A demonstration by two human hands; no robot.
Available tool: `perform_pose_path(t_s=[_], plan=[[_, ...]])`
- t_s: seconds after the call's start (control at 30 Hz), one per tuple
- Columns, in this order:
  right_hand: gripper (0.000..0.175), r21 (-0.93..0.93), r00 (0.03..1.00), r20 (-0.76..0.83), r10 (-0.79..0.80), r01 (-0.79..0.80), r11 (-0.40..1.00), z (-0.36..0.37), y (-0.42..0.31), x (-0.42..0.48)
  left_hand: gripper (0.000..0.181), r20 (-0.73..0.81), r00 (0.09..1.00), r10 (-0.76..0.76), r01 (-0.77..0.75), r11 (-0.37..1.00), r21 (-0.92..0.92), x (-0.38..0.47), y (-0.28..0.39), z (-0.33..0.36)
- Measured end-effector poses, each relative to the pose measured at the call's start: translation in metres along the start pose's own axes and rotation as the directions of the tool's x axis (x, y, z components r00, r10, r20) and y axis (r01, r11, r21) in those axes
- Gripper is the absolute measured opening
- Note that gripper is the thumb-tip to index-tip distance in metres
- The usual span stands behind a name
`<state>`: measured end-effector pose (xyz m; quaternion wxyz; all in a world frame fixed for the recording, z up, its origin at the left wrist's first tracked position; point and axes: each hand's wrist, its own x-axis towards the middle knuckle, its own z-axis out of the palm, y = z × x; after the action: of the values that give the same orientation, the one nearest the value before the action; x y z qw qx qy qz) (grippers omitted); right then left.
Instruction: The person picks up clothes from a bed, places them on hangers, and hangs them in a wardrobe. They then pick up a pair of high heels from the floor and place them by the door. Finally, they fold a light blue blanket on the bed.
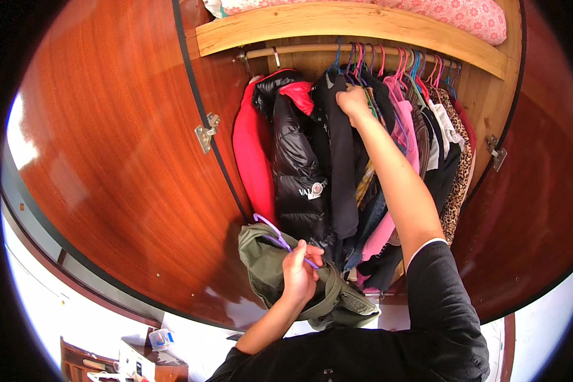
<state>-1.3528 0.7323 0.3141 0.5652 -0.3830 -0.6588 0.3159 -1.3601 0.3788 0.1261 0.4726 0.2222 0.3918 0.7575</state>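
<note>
My left hand [300, 279] is low in front of the wardrobe, holding a purple clothes hanger [273, 234]. An olive-green garment [262, 265] hangs bunched over that hanger, its lower part folded against my body. Higher up, my right hand [355, 101] is closed at the collar of a black garment [342, 181] on the rail; its fingertips are partly hidden. Just left of it hangs a glossy black puffer jacket [293, 157] with a red lining. Beyond my right forearm are a pink garment [411, 129] and a leopard-print garment [464, 157].
The wooden hanging rail [296, 49] runs beneath a wooden shelf board [353, 21], with pink floral bedding [453, 16] above. A red garment [252, 148] hangs at the left end. Wardrobe doors stand open at left [124, 143] and right [539, 191]. A chair [79, 360] is behind, lower left.
</note>
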Motion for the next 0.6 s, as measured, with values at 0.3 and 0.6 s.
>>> perform_pose_path(t_s=[0.3,0.6], plan=[[0.041,-0.179,0.874,-0.134,-0.468,0.443,0.879,-0.023,0.027,-0.080,0.043,-0.059,0.997,-0.046,0.044,0.999,-0.027,0.005,-0.016,-0.007],[0.046,-0.006,0.561,0.826,-0.051,0.099,0.995,-0.150,0.032,-0.325,0.039,0.097,0.984,-0.146,0.155,0.984,-0.092,0.017,-0.052,-0.016]])
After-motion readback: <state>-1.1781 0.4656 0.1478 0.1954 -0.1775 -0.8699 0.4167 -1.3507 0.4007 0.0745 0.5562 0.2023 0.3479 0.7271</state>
